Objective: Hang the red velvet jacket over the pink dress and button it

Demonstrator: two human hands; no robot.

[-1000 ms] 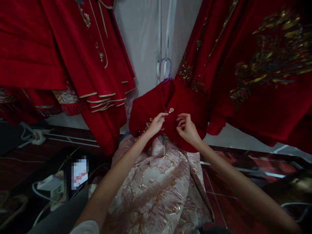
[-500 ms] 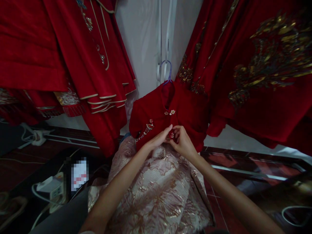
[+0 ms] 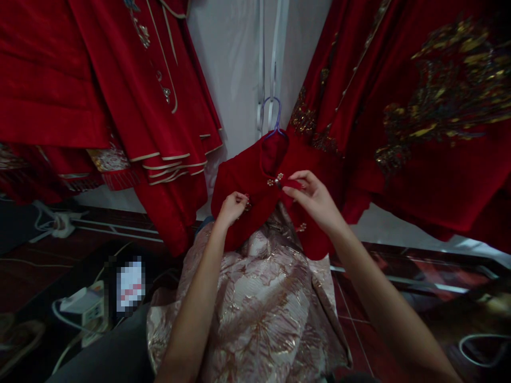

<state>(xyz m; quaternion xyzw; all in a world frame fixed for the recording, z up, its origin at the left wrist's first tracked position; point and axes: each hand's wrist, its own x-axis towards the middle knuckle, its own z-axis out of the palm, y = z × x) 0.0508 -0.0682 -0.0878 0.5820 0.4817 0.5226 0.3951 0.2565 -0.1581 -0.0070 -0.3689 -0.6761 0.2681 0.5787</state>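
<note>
Now, centre of frame: red jacket point(image 3: 249, 175) hangs on a purple hanger point(image 3: 273, 114) against the white wall, over a pink-gold brocade skirt point(image 3: 259, 303). Left hand point(image 3: 231, 207) is at the jacket's left front panel, fingers curled shut on the cloth near the beaded trim. Right hand point(image 3: 315, 201) holds the right front panel, thumb and forefinger pinching its edge just beside the pearl clasp point(image 3: 277, 181) at the collar. The lower front hangs parted, skirt showing between. Red embroidered robes point(image 3: 419, 106) fill upper right; more red garments point(image 3: 80, 80) upper left. Power strip point(image 3: 85, 307) on floor, lower left.
</note>
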